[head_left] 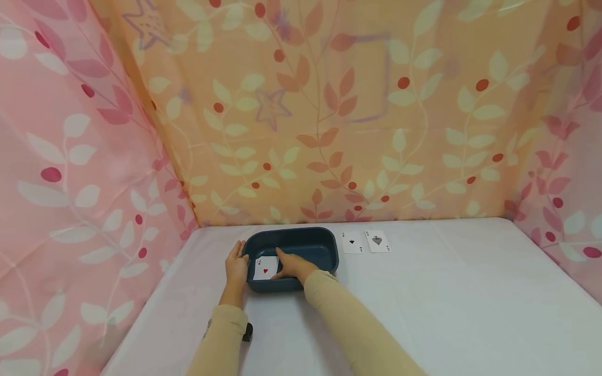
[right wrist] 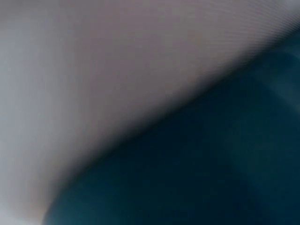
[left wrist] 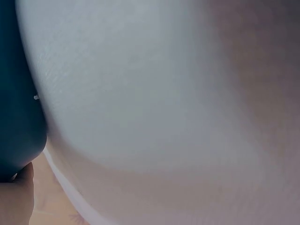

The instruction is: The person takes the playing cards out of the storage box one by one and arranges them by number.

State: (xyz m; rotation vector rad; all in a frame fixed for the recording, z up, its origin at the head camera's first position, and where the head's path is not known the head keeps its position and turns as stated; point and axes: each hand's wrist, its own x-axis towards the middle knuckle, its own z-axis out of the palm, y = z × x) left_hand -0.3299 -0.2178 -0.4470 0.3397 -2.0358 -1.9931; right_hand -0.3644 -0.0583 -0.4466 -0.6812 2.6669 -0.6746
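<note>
A dark blue rectangular tray [head_left: 324,230] with rounded corners stands on the white-covered table. My left hand [head_left: 236,269] grips its left end, thumb at the rim and fingers along the outer side. In the left wrist view, part of that hand [left wrist: 16,199] shows against the tray wall [left wrist: 18,93]. Inside the tray at its left end lie playing cards [head_left: 265,268], an ace of hearts face up on top. My right hand [head_left: 295,265] reaches over the front rim and holds the cards' right edge between thumb and fingers. Only blurred tray wall [right wrist: 187,173] fills much of the right wrist view.
Right of the tray lie an ace of clubs [head_left: 351,242] and an ace of spades [head_left: 378,241], both face up. The white tablecloth [head_left: 451,303] spreads to the right and front. Patterned orange fabric [head_left: 301,104] hangs behind, pink fabric [head_left: 70,209] at the left.
</note>
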